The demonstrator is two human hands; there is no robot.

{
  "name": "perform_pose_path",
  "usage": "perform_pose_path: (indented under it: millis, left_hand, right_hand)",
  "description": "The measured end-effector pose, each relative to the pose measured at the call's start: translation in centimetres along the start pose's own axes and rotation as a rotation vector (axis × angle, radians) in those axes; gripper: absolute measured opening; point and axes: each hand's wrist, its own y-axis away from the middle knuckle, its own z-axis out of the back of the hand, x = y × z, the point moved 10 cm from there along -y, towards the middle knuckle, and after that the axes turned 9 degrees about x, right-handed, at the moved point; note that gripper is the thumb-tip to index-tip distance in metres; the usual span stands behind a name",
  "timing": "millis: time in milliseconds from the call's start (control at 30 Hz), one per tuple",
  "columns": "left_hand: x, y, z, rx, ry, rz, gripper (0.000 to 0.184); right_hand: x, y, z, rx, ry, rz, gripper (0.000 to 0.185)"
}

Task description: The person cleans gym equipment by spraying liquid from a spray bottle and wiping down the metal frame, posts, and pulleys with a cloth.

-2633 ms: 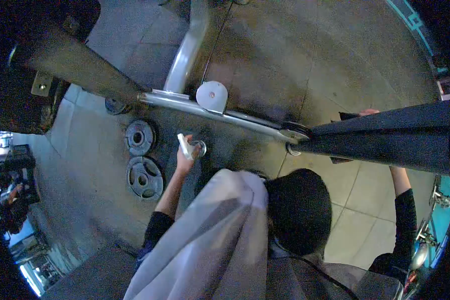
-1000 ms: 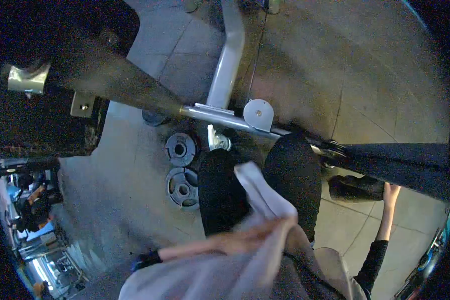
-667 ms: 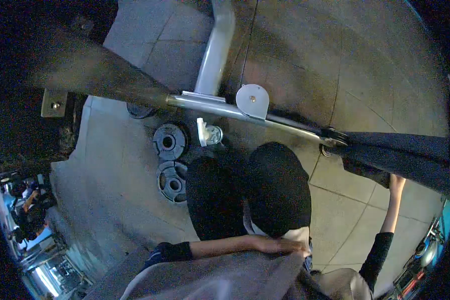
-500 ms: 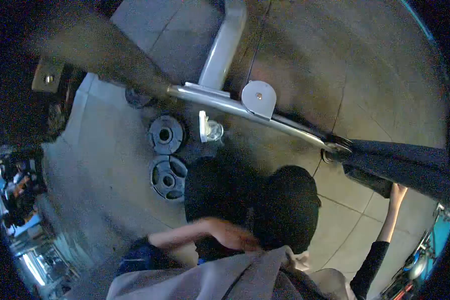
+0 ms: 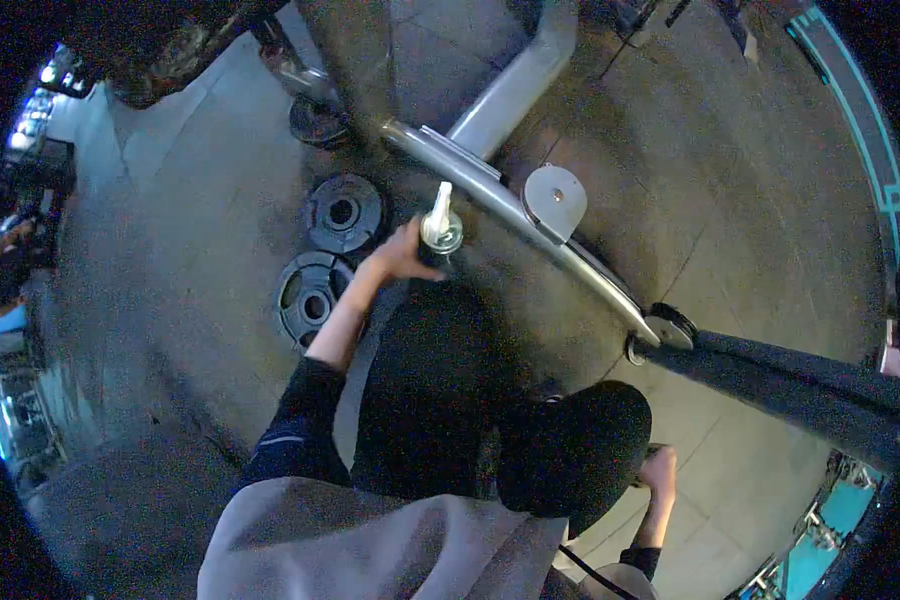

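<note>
A clear spray bottle [image 5: 446, 238] with a white trigger head stands on the floor in front of my knees, seen from above. My left hand [image 5: 398, 254] is at its left side, thumb and fingers apart around it; whether they touch the bottle I cannot tell. Beside my right knee, low down, my right hand [image 5: 658, 470] is closed. A bit of something dark shows at its fingers, but the knee hides most of it.
Two weight plates [image 5: 345, 213] [image 5: 315, 300] lie left of the bottle. A metal frame bar [image 5: 510, 205] with a round grey plate [image 5: 555, 203] crosses ahead. It meets a dark padded beam [image 5: 770, 378] on the right. Other gym equipment [image 5: 840, 510] stands at the far right.
My left hand has gone from my lap forward to the spray bottle. My right hand has left the padded beam and come back beside my knee. The view has turned.
</note>
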Motion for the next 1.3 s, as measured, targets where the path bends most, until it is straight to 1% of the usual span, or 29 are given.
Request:
perform_pose_path:
  millis: [33,67,100,133,167,200,267,300,333,367,400,467,533,600,633,700,767,800,867,900,967,1000,1067,1100,1133,1167,1200,1233,1300]
  left_hand:
    - [-2.6,-0.5,1.1,-0.158,0.071,-0.159,0.119]
    - [-3.9,-1.0,0.6,-0.161,0.069,-0.158,0.119]
    - [-4.6,-1.1,1.9,-0.315,0.421,-0.21,0.11]
    - [-4.5,-0.8,2.7,-0.466,0.78,-0.259,0.101]
    - [-4.5,-0.4,3.8,-0.607,0.671,-0.201,0.089]
    - [-5.5,0.2,4.9,-0.648,0.587,-0.168,0.076]
    - [-5.5,-0.5,4.6,-0.576,0.522,-0.185,0.062]
    - [-6.3,-0.1,4.8,-0.552,0.551,-0.239,0.057]
    - [-7.2,0.2,5.2,-0.529,0.577,-0.293,0.052]
    - [-5.0,-1.1,3.8,-0.504,0.591,-0.301,0.058]
    - [-5.8,-0.1,4.7,-0.637,0.549,-0.301,0.055]
    - [-4.9,-0.3,4.7,-0.726,0.456,-0.165,0.055]
    - [-5.6,0.9,5.8,-0.794,0.432,-0.156,0.051]
    - [-5.5,1.3,6.4,-0.712,0.512,-0.074,0.044]
    - [-5.2,1.8,7.0,-0.739,0.472,-0.006,0.036]
    - [-4.6,2.7,8.6,-0.781,0.409,0.022,0.035]
    - [-3.5,4.5,9.3,-0.832,0.352,0.139,0.033]
    - [-2.2,5.1,9.5,-0.876,0.525,0.106,0.032]
    - [-1.2,5.8,10.8,-0.932,0.47,0.148,0.028]
    - [-1.2,5.5,11.2,-0.914,0.46,0.138,0.028]
    - [1.0,4.9,10.3,-0.883,0.717,0.237,0.022]
    - [1.5,4.6,10.2,-0.865,0.713,0.237,0.022]
    - [3.3,3.0,9.7,-0.85,0.759,0.26,0.021]
    - [3.5,2.9,9.9,-0.912,0.756,0.276,0.022]
    - [3.4,2.2,9.7,-0.891,0.762,0.268,0.022]
    - [3.4,2.1,9.7,-0.919,0.752,0.276,0.021]
    - [2.9,2.5,10.2,-0.952,0.735,0.286,0.02]
    - [3.0,2.1,10.4,-0.932,0.729,0.285,0.02]
    - [3.5,2.2,10.5,-0.986,0.84,0.254,0.019]
  right_hand:
    - [1.4,0.9,0.8,-0.005,-0.045,0.032,0.026]
    - [3.6,2.4,2.1,-0.015,-0.089,0.06,0.023]
    - [5.0,2.9,3.3,-0.023,-0.086,0.069,0.023]
    - [8.1,3.9,5.3,-0.107,-0.094,0.294,0.025]
    - [10.8,5.1,6.8,-0.189,-0.093,0.518,0.029]
    - [11.4,4.8,7.2,-0.188,-0.075,0.529,0.029]
    - [13.1,4.1,7.9,-0.253,-0.051,0.639,0.043]
    - [14.1,3.4,7.7,-0.232,-0.042,0.655,0.043]
    - [15.4,3.1,8.2,-0.292,-0.07,0.721,0.042]
    - [16.6,2.7,8.8,-0.353,-0.102,0.793,0.041]
    - [17.3,1.9,8.6,-0.334,-0.097,0.815,0.041]
    - [18.8,1.1,9.6,-0.368,-0.229,0.937,0.042]
    - [20.2,0.7,10.4,-0.377,-0.16,0.984,0.038]
    - [20.6,0.0,11.2,-0.442,-0.125,1.005,0.038]
    - [20.6,-0.7,11.5,-0.439,-0.179,1.0,0.033]
    - [20.8,-1.5,11.8,-0.508,-0.192,1.007,0.04]
    - [20.8,-2.3,11.6,-0.543,-0.178,1.01,0.042]
    - [20.4,-2.5,11.6,-0.547,-0.213,0.993,0.044]
    - [20.0,-2.0,11.8,-0.594,-0.241,0.957,0.046]
    - [19.1,-1.9,11.9,-0.641,-0.253,0.929,0.046]
    - [16.6,-1.3,11.7,-0.754,-0.253,0.887,0.044]
    - [14.6,-1.3,11.3,-0.776,-0.329,0.93,0.047]
    - [11.0,-0.6,10.5,-0.805,-0.607,0.821,0.05]
    - [9.5,-0.1,10.0,-0.832,-0.668,0.755,0.051]
    - [8.0,0.3,9.4,-0.856,-0.727,0.687,0.052]
    - [7.3,1.3,9.2,-0.915,-0.668,0.642,0.053]
    - [7.1,2.0,8.9,-0.923,-0.642,0.642,0.048]
    - [6.3,2.0,8.6,-0.916,-0.672,0.629,0.045]
    - [5.9,2.5,8.3,-0.93,-0.659,0.597,0.04]
